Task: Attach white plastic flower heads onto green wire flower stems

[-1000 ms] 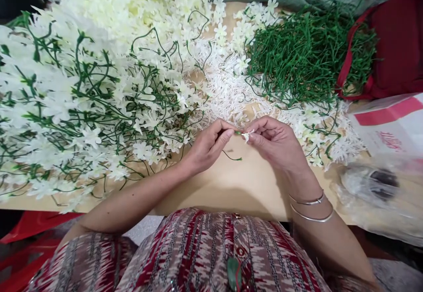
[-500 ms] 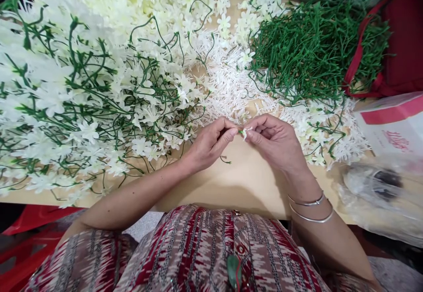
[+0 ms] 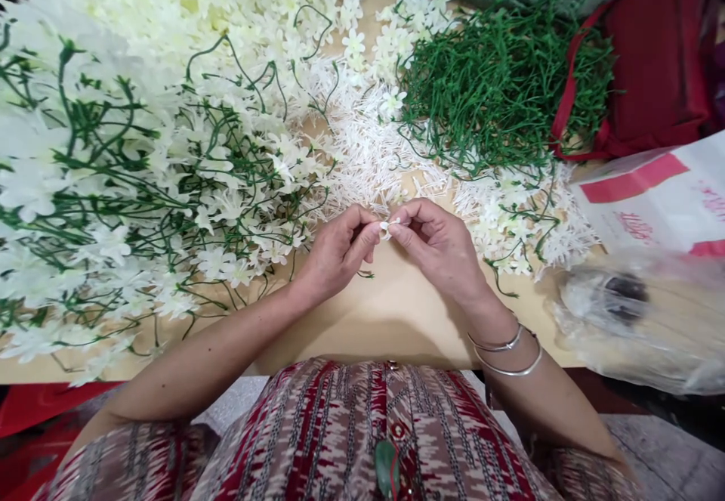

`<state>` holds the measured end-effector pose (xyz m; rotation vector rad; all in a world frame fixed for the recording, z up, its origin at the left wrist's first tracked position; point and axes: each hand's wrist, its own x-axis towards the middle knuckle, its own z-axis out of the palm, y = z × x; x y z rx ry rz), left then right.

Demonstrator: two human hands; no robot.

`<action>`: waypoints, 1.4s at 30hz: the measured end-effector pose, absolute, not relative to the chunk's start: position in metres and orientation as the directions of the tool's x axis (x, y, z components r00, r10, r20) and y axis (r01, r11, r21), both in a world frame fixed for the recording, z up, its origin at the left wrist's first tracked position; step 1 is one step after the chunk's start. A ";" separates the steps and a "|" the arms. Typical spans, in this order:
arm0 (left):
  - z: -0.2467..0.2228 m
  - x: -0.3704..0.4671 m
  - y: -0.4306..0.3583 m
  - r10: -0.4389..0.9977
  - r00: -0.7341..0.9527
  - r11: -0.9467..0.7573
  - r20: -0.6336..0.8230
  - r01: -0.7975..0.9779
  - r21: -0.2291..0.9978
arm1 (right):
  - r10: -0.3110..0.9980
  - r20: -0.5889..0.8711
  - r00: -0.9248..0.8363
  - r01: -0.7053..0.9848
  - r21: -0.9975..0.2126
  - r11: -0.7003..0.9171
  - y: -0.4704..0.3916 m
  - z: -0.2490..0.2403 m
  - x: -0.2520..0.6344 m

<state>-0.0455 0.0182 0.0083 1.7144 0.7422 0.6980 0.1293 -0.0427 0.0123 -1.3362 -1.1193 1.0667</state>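
Observation:
Thumb and forefinger of my left hand [image 3: 340, 253] are pinched on a small white artificial flower [image 3: 386, 227]. My right hand [image 3: 439, 250] closes its fingertips on the flower's right side, where a thin white bit shows. Whether that bit is a separate piece cannot be made out, and the stem is hidden by my left fingers. Just beyond my hands lies a spread of thin white stamen-like pieces [image 3: 362, 172]. Close to my left hand is a large heap of white artificial flowers on green stems [image 3: 215, 184]. A small green stem piece [image 3: 365, 275] rests under my hands.
A pile of green plastic stems [image 3: 504, 85] lies at the back right, beside a red bag [image 3: 657, 63]. Loose white blossoms [image 3: 186, 2] are heaped at the back left. A white and pink bag [image 3: 640, 199] and a clear plastic bag [image 3: 612, 320] sit at the table's right.
The view has shifted, so the table's contents appear further left. The green tip between my fingers is no longer visible; the white flower now sits against my left fingertips.

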 end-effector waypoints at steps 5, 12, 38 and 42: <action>0.008 -0.045 0.020 0.767 0.638 -0.201 0.068 0.138 0.970 | 0.994 -0.014 0.112 0.055 -0.998 -0.020 -0.040 0.011 0.131; 0.009 -0.044 0.021 0.761 0.645 -0.214 0.076 0.139 0.967 | 0.994 -0.007 0.113 0.062 -0.998 -0.014 -0.039 0.012 0.130; 0.011 -0.042 0.017 0.685 0.694 -0.470 0.224 0.186 0.863 | 0.976 -0.174 0.128 -0.063 -0.984 -0.167 -0.038 0.015 0.144; 0.013 -0.043 0.018 0.680 0.701 -0.456 0.214 0.177 0.872 | 0.982 -0.158 0.106 -0.087 -0.985 -0.149 -0.038 0.013 0.142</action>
